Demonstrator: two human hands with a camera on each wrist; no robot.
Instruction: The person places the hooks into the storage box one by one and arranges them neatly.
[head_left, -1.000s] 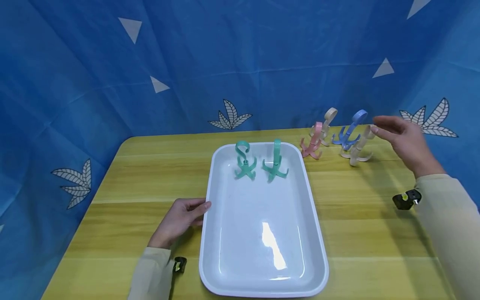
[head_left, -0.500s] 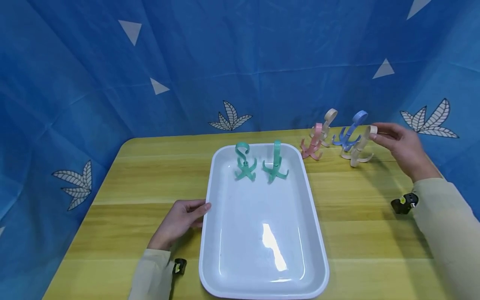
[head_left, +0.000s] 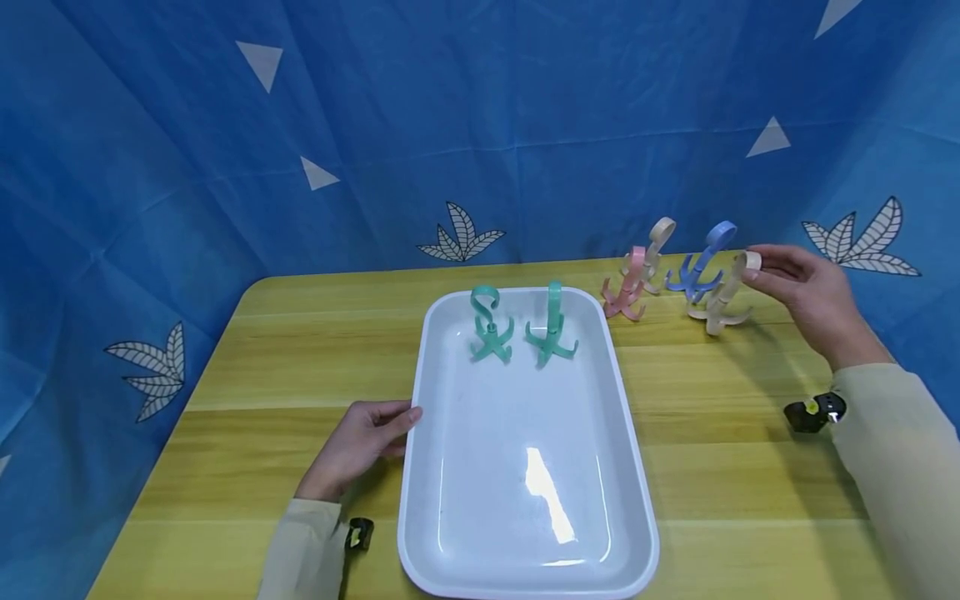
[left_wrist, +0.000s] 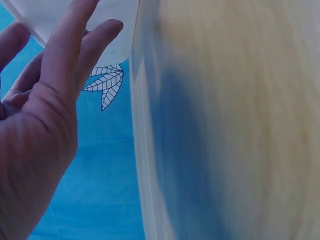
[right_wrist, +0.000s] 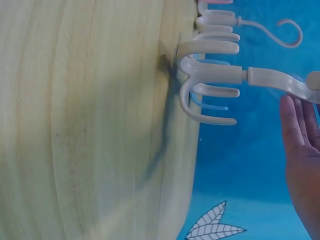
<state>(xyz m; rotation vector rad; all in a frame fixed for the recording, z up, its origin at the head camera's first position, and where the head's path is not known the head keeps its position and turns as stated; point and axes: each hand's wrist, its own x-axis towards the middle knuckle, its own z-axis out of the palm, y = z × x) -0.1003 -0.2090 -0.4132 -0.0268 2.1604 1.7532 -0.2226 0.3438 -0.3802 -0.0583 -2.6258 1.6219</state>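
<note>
My right hand (head_left: 810,304) pinches the curved top of a cream multi-claw hanging hook (head_left: 723,300), which leans with its prongs low over the table's back right. In the right wrist view the same cream hook (right_wrist: 217,74) extends toward the fingertips of the right hand (right_wrist: 305,145), partly cut off by the frame edge. My left hand (head_left: 352,446) holds the left rim of a white tray (head_left: 517,433), thumb on the edge and fingers at its outer side. Two green claw hooks (head_left: 492,337) stand upright at the tray's far end.
Beside the held hook stand a blue claw hook (head_left: 697,271), a pink one (head_left: 625,292) and a second cream one (head_left: 655,250). The wooden table (head_left: 315,350) ends at a blue patterned cloth (head_left: 375,192) behind.
My right hand came down onto the top of the nearest cream hook and took hold of it. That hook has shifted slightly right. The left hand and tray stay put.
</note>
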